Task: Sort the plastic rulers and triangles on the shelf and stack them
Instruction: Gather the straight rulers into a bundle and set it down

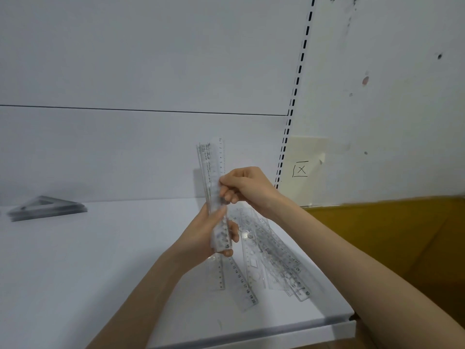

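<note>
While the left hand (208, 233) is wrapping its fingers and thumb round the lower half of a bundle of clear rulers (214, 170), the right hand (247, 190) is pinching the same bundle higher up, its fingertips curled against the near edge. The bundle is standing nearly upright above the white shelf (100, 273), its top ends fanning apart a little in front of the pale back panel. The lower ends are reaching down toward the shelf, though I cannot tell whether they are touching it.

Just to the right of the hands, a loose heap of rulers (271, 260) is lying on the shelf, overlapping at slight angles and pointing toward the front right corner. Well apart, far off on the left of the shelf, a stack of triangles (46, 207) is lying flat, blurred in this view.

Beside the shelf's right end, a slotted upright (294, 94) is running up the wall, a paper note (300, 169) marked with a boxed X is hanging next to it, and a brown cardboard box (402, 235) is sitting below.
</note>
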`<state>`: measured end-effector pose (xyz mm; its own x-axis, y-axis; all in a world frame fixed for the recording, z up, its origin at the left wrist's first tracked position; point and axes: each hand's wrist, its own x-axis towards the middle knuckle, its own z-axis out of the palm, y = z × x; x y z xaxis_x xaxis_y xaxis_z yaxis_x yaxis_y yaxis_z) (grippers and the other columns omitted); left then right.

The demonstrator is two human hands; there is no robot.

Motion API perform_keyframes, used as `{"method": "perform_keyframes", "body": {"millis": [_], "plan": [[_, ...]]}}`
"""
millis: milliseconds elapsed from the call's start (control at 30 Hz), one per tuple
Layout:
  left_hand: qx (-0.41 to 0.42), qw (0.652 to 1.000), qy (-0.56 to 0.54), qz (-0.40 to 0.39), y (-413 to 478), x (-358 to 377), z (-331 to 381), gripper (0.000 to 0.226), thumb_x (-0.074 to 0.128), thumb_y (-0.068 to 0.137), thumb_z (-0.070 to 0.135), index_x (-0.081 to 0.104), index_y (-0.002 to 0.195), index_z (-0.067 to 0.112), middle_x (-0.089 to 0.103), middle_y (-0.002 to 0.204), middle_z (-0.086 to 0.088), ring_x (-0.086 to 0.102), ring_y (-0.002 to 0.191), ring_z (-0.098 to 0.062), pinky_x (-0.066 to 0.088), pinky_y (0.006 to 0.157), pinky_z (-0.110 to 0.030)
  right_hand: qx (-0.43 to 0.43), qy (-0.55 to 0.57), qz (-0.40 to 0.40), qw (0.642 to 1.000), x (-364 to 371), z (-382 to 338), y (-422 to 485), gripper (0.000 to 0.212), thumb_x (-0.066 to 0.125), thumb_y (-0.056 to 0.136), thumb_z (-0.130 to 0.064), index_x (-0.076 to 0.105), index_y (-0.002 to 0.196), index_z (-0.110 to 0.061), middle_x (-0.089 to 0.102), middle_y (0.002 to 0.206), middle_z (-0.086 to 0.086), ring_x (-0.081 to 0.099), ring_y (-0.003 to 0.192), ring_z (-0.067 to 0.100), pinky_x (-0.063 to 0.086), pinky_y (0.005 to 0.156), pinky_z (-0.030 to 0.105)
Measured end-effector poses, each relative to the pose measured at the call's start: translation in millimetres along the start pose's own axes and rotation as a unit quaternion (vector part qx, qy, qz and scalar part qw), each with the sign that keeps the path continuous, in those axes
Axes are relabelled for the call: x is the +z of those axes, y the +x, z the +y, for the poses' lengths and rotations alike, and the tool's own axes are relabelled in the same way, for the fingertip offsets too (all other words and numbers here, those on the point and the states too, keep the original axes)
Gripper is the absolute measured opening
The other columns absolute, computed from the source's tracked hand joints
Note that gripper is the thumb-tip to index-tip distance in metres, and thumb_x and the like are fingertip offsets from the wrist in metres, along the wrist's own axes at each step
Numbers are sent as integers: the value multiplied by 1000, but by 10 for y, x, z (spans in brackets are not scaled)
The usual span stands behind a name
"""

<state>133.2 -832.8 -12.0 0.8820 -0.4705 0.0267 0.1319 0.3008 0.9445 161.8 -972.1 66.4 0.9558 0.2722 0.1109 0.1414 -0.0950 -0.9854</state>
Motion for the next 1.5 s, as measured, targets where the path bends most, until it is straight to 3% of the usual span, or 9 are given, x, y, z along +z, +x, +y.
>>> {"method": "perform_keyframes", "body": {"millis": [133,233,300,467,600,800,933,1367,1500], "plan": [[7,1000,1,-29,-28,2,-18,38,59,88,16,45,121,31,51,74,-12,52,63,-24,40,52,-32,-28,-131,2,991,-23,-11,-1,19,58,92,-10,63,77,1,66,61,9,52,45,13,43,47,18],[6,1000,-4,-29,-20,0,-32,38,54,94,12,42,126,27,47,70,-8,48,58,-19,39,50,-29,-108,-385,33,916,-110,-16,21,30,63,90,-32,64,75,-6,64,55,3,49,39,0,35,44,7],[13,1000,-3,-21,-15,-12,-41,36,52,94,10,41,126,24,47,69,-7,47,57,-18,39,50,-28,-116,-415,45,901,-234,6,-8,36,61,90,-42,63,72,-11,65,56,2,49,39,0,35,45,7],[37,999,-6,5,4,-21,-40,34,50,95,6,42,123,23,47,68,-6,45,56,-18,38,49,-28,32,-502,5,864,-564,390,-209,46,60,84,-57,63,76,-12,66,70,-2,63,62,16,53,65,26],[40,999,-3,19,27,-10,-52,33,51,94,8,43,120,25,46,69,-6,46,57,-18,40,49,-29,146,-574,-16,806,-476,621,-389,74,59,66,-80,60,96,-11,62,89,0,59,79,16,47,68,31],[30,999,-28,27,44,-24,-41,33,65,86,19,47,113,28,48,69,-7,46,57,-20,40,49,-29,177,-414,12,893,-615,656,-374,40,79,74,-38,62,78,-2,54,74,8,44,63,17,36,56,27],[29,998,-42,30,40,-41,-48,30,62,87,19,48,111,27,48,69,-7,46,56,-21,39,49,-29,207,-248,46,945,-715,657,-435,17,76,80,-14,64,76,-3,67,66,5,47,49,13,39,44,18],[18,998,-50,36,38,-25,-46,22,55,92,19,48,111,26,48,67,-8,47,55,-21,39,48,-29,111,-7,60,992,-814,309,-700,8,72,81,-11,70,83,-3,71,82,18,34,39,9,28,39,16],[16,998,-51,37,38,-12,-37,30,60,82,25,49,110,27,48,66,-9,47,55,-22,39,48,-28,55,12,43,998,-745,168,-754,13,70,81,-14,72,85,-2,71,82,19,54,45,11,44,45,17]]}}
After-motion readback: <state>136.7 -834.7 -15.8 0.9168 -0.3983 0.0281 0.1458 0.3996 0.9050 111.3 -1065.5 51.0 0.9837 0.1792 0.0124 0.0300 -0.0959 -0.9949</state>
